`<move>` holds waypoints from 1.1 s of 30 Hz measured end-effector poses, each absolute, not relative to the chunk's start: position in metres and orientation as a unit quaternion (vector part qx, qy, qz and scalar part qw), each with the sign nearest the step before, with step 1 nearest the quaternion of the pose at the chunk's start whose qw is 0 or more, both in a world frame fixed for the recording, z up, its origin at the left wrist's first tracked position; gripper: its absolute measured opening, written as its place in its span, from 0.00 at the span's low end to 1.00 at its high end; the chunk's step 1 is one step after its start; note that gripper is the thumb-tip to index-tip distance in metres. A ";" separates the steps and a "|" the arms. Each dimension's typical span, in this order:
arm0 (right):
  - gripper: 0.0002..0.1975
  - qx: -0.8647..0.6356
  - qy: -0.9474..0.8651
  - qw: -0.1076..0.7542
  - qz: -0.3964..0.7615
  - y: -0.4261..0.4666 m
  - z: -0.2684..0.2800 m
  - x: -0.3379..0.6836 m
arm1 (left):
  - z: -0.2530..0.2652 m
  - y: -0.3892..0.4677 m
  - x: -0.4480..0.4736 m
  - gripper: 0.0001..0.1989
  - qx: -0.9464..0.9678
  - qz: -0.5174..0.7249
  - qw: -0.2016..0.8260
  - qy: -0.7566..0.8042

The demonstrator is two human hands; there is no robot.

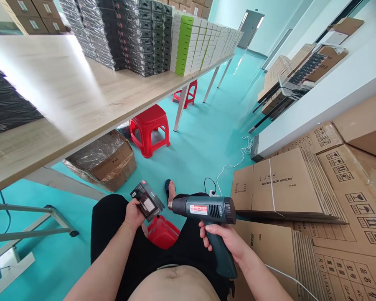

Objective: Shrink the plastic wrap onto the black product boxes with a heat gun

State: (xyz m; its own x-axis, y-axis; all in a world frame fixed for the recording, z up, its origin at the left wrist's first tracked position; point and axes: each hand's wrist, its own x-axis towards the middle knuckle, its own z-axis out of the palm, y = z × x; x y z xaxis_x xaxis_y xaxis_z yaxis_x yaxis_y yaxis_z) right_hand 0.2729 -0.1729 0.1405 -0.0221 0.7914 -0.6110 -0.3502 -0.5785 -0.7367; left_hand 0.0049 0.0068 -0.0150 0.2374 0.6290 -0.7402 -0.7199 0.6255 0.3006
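My right hand [221,240] is wrapped round the handle of a dark green heat gun [207,210], whose nozzle points left. In my left hand [134,215] is a small black box [148,200] with a pale label and a glossy surface, gripped at its lower left edge. The nozzle tip sits just right of the box, with a narrow gap between them. Both are held above my lap, over the red stool [163,233] between my legs. The fingers of my left hand under the box are partly hidden.
To the left, a long wooden table [122,90] carries stacks of wrapped black boxes [147,37] and white-green boxes [200,44]. Below it stand a red stool [150,127] and an open carton [113,161]. Flattened cartons [275,184] lean at right. A white cable [228,166] crosses the floor.
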 end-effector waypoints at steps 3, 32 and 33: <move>0.12 -0.561 -0.205 0.401 0.695 -0.176 0.141 0.270 | -0.020 0.007 0.004 0.14 -0.046 0.442 0.778 0.444; 0.14 -0.541 -0.185 0.417 0.706 -0.169 0.142 0.253 | -0.026 0.002 0.011 0.13 -0.044 0.344 0.804 0.483; 0.13 -0.546 -0.171 0.434 0.696 -0.165 0.142 0.252 | -0.026 0.001 0.012 0.13 -0.039 0.328 0.812 0.481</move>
